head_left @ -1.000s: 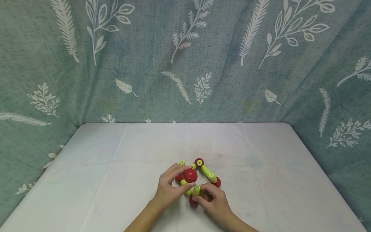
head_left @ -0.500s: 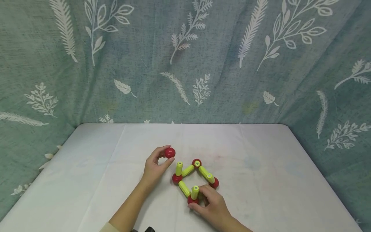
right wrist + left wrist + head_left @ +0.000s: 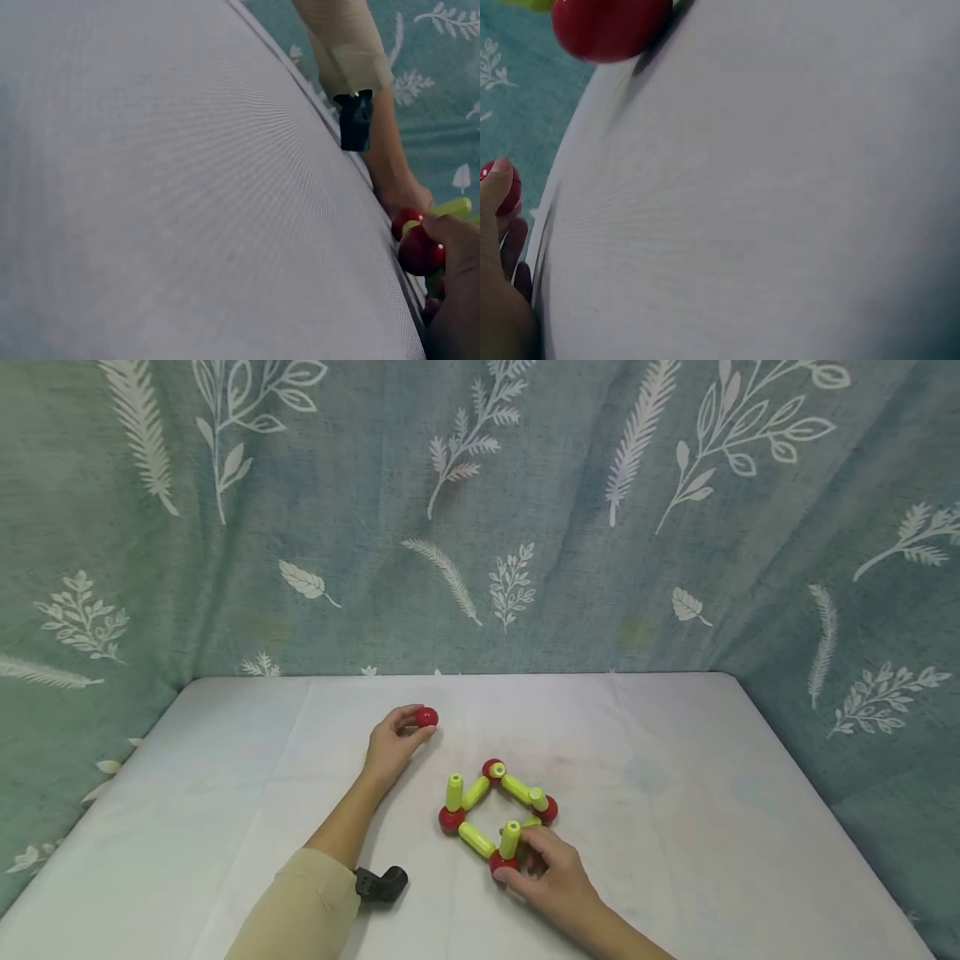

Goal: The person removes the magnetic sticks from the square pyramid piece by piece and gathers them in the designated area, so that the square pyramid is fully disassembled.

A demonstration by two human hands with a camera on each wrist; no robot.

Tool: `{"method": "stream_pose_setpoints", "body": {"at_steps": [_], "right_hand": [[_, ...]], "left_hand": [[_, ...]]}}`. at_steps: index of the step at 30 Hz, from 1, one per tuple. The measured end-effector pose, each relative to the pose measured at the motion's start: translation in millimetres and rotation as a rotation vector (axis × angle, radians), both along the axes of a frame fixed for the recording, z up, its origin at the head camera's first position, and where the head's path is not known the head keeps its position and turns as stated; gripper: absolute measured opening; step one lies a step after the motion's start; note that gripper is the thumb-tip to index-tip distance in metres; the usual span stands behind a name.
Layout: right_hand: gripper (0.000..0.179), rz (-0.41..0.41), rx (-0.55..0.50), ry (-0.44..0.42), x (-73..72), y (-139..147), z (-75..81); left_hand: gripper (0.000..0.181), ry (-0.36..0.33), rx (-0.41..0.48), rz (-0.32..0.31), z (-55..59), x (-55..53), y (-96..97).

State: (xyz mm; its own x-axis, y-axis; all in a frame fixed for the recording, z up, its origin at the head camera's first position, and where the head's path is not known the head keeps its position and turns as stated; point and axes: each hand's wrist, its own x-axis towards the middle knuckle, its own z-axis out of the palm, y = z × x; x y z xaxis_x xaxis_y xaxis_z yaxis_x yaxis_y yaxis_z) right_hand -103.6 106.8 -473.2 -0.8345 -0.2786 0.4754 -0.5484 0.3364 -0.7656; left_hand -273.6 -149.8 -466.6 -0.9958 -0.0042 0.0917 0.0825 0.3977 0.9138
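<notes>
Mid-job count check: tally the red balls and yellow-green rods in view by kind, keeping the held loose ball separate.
Loose red ball in the left hand: 1
Corner red balls: 4
Upright yellow-green rods: 4
Linking yellow-green rods: 4, one partly hidden by the right hand
Total: 13

A green leaf-printed cloth (image 3: 570, 518) hangs behind; a white tabletop (image 3: 675, 843) lies before it.
</notes>
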Motion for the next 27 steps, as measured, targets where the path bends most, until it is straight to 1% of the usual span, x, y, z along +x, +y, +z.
{"method": "stream_pose_setpoints", "body": {"at_steps": [1, 4, 6, 8, 10, 11, 14, 15, 18, 20, 21, 22, 27], "right_hand": [[0.031, 0.004, 0.007, 0.001, -0.3, 0, 3.1], [0.032, 0.026, 0.019, 0.005, 0.9, 2, 15.7], [0.032, 0.046, 0.019, 0.005, 2.2, 5, 24.3], [0.032, 0.072, 0.008, -0.005, 2.4, 7, 28.9], [0.033, 0.098, -0.009, -0.02, 0.7, 10, 28.0], [0.034, 0.105, -0.015, -0.025, -1.2, 11, 25.1], [0.034, 0.126, -0.036, -0.027, -9.3, 14, 7.7], [0.034, 0.131, -0.035, -0.035, -10.5, 15, 6.4], [0.035, 0.141, -0.032, -0.059, -15.4, 19, -3.7], [0.036, 0.145, -0.034, -0.096, -16.5, 22, -3.3], [0.036, 0.146, -0.033, -0.116, -17.3, 23, -3.3], [0.036, 0.15, -0.039, -0.128, -19.3, 25, -6.9], [0.034, 0.152, -0.043, -0.169, -24.0, 28, -6.3]], "left_hand": [[0.05, 0.0, -0.019, 0.003, -0.8, -4.1, -0.2], [0.049, 0.014, -0.116, 0.004, -3.1, -14.0, 0.3], [0.049, 0.026, -0.184, 0.016, -4.5, -19.1, 0.7], [0.05, 0.043, -0.248, 0.037, -5.6, -23.3, 0.7], [0.051, 0.066, -0.3, 0.053, -4.8, -26.7, 0.3], [0.052, 0.078, -0.334, 0.059, -3.9, -28.3, -0.1], [0.053, 0.104, -0.425, 0.089, 0.1, -31.6, -1.1], [0.054, 0.1, -0.443, 0.106, 1.3, -32.0, -0.6], [0.056, 0.075, -0.453, 0.156, 1.8, -32.8, 2.3], [0.059, 0.065, -0.432, 0.176, 0.2, -33.5, 4.7], [0.06, 0.061, -0.419, 0.18, -0.4, -33.6, 5.8], [0.06, 0.063, -0.409, 0.18, -1.2, -34.1, 6.1], [0.059, 0.093, -0.314, 0.174, -2.8, -36.0, 5.4]]}}
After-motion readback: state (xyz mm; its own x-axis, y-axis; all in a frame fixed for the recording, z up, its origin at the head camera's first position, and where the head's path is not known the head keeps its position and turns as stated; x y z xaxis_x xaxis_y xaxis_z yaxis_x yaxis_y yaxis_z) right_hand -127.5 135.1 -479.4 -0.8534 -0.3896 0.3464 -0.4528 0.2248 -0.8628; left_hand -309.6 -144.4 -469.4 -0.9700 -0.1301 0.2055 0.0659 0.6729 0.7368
